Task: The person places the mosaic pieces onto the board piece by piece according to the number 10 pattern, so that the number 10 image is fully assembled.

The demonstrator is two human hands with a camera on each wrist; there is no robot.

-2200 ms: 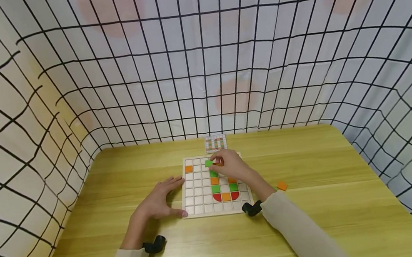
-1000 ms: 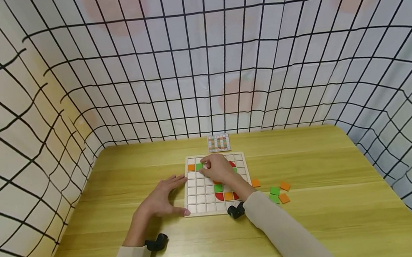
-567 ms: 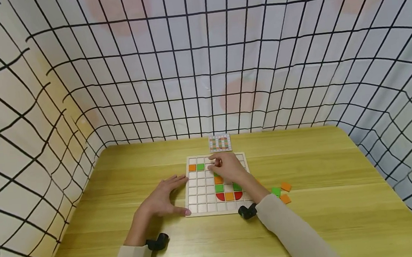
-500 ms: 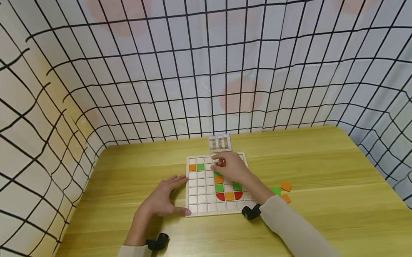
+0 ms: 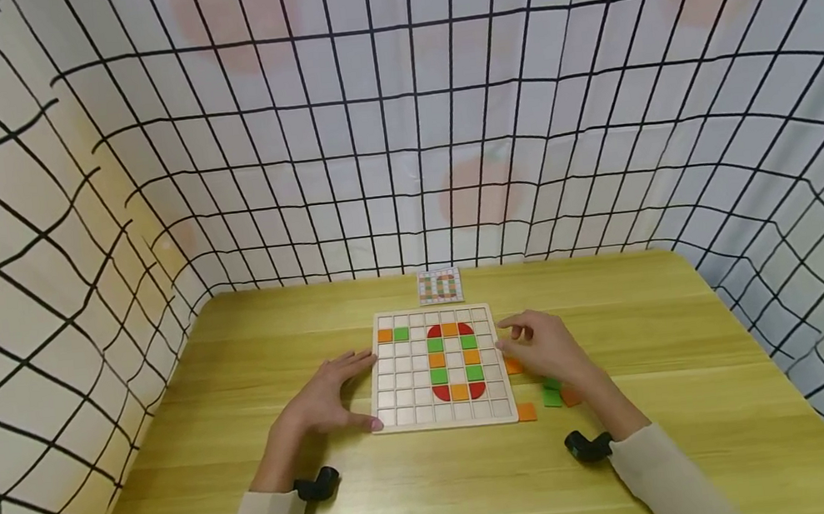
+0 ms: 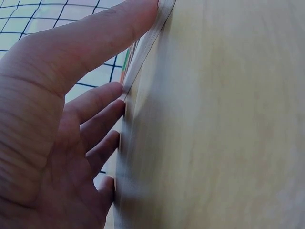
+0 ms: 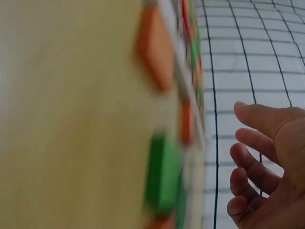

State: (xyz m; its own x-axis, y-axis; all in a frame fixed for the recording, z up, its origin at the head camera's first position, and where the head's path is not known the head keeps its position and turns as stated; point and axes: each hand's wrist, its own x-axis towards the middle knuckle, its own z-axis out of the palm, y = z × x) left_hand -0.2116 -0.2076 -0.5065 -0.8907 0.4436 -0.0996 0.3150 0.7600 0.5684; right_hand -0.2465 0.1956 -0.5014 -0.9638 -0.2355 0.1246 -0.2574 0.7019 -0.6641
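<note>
A pale gridded board lies on the table. My left hand braces its left side, fingertips along the edge and thumb at the near-left corner; the left wrist view shows these fingers fairly straight. On the board, red, green and orange tiles make an upright oval ring right of the middle. Top left sit an orange tile and a green tile side by side. My right hand hovers just past the board's right edge, thumb apart from loosely bent fingers, with nothing visible between them.
Loose square tiles lie right of the board: an orange one by the near corner, another orange one under the right hand, and a green one among others by the wrist. A small pattern card lies behind the board. Black netting surrounds the table.
My right hand carried a green tile left and set it beside the top-left orange tile. It then let go and drew back right, off the board. The left hand stays put.
</note>
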